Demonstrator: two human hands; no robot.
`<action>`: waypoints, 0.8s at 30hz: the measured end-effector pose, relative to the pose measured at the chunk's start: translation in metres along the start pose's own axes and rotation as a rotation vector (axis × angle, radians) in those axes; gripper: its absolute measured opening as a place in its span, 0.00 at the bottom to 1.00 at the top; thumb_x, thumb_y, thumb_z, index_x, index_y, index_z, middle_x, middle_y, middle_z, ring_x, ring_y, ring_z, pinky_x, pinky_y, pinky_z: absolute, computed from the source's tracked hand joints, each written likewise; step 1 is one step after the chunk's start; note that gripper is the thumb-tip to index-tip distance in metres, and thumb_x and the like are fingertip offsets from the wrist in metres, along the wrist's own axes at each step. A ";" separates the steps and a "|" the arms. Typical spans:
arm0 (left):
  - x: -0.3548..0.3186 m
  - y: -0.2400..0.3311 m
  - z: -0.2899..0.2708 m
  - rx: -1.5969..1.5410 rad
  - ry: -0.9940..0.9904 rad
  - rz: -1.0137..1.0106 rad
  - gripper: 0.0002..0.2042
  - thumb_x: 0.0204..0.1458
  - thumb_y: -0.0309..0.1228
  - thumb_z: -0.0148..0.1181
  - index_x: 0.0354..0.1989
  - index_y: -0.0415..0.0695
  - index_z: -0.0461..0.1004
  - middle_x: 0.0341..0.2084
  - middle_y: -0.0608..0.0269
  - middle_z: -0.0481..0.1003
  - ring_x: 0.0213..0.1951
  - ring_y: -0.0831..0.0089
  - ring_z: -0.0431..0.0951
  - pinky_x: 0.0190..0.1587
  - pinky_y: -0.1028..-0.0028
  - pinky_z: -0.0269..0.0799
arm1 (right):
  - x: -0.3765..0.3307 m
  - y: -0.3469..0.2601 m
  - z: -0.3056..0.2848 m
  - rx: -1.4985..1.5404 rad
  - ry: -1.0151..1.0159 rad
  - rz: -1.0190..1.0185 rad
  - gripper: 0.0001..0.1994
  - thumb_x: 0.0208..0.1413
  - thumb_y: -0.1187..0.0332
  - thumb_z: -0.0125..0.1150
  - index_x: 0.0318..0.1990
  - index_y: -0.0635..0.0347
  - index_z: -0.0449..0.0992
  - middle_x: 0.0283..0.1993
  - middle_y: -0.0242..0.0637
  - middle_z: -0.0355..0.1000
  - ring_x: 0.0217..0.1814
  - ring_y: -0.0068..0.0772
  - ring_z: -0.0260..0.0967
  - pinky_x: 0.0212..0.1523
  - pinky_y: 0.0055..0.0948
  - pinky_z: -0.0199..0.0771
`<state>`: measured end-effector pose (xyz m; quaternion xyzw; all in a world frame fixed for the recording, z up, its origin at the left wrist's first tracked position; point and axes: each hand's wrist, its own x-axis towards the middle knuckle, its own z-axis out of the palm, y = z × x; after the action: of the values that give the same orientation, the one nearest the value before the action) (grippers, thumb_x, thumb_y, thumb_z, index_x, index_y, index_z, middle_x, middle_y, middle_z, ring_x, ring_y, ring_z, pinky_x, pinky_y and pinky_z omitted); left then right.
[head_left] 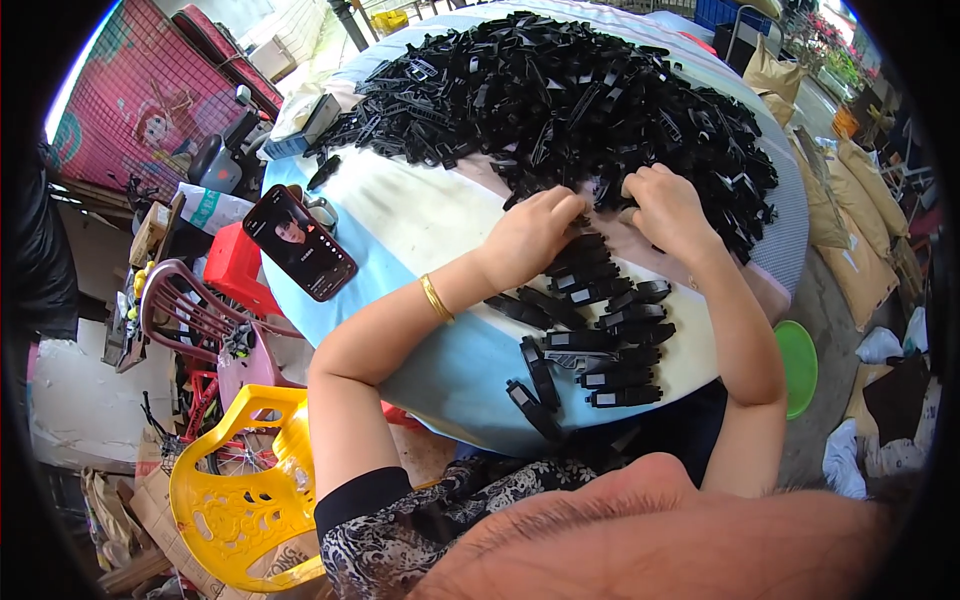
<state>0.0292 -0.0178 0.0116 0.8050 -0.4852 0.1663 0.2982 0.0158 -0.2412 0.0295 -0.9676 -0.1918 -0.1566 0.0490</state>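
Note:
A big heap of small black plastic parts (560, 90) covers the far half of the round table. At its near edge my left hand (540, 228) is closed, fingertips pressed together beside the black pieces; whatever they pinch is hidden. Just to its right, my right hand (668, 208) is curled shut against the heap, and its grip is hidden too. Between my forearms, closer to me, lie rows of black clip-like parts (618, 378), some with a grey patch on top. Two more loose clip-like parts (535, 408) lie tilted at the left of these rows.
A phone (300, 243) with its screen lit leans at the left of the cloth-covered table (440, 370). A small blue box (305, 128) sits behind it. Around the table stand a yellow chair (240, 490), a pink chair (190, 310), a green basin (797, 370) and brown sacks (850, 250).

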 end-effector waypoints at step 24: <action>-0.009 -0.008 -0.007 0.257 -0.177 -0.388 0.13 0.44 0.30 0.58 0.40 0.41 0.72 0.27 0.50 0.75 0.31 0.50 0.76 0.35 0.60 0.73 | 0.004 -0.023 -0.004 0.430 0.007 -0.122 0.10 0.45 0.76 0.55 0.37 0.57 0.75 0.34 0.38 0.71 0.42 0.42 0.67 0.42 0.37 0.69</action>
<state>0.0321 -0.0046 0.0097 0.9259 -0.3204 0.0952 0.1762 0.0089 -0.2195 0.0356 -0.9210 -0.2787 -0.1183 0.2452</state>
